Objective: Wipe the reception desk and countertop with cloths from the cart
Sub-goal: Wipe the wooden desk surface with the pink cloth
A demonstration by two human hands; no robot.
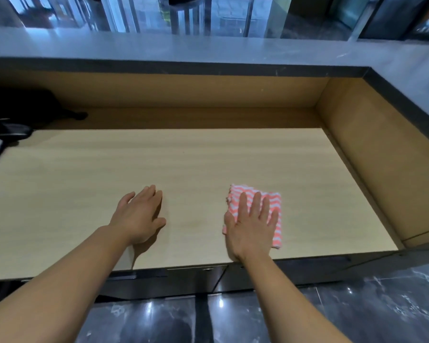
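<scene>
Floor (382, 305): dark polished marble-look tile, nearest the camera, with light reflections. Above it, dark drawer fronts (196, 280) run under the front edge of the desk.

Both forearms are bare and reach forward over the desk edge.

Right hand (252, 226): palm down, fingers straight and slightly spread, pressing flat on the cloth (275, 209). Nothing is gripped; fingers are apart, not curled.

Cloth: folded, pink-and-white zigzag pattern, lying flat on the reception desk (84, 194) near its front edge, right of centre. It shows past the fingertips and along the right side of the hand.

Left hand (139, 216): resting on the bare desk surface left of the cloth, well apart from it. Fingers are relaxed, close together, slightly bent; thumb out to the right. It holds nothing.

Desk surface: light wood grain, wide. At its far left edge sit dark objects (8, 125), too shadowed to identify.

Behind the desk: a brown back panel (183, 90) and a brown side panel at right form a recess.

Farthest: the raised grey countertop (159, 48) with a dark edge, wrapping round the right side. Glass and reflections lie beyond.
</scene>
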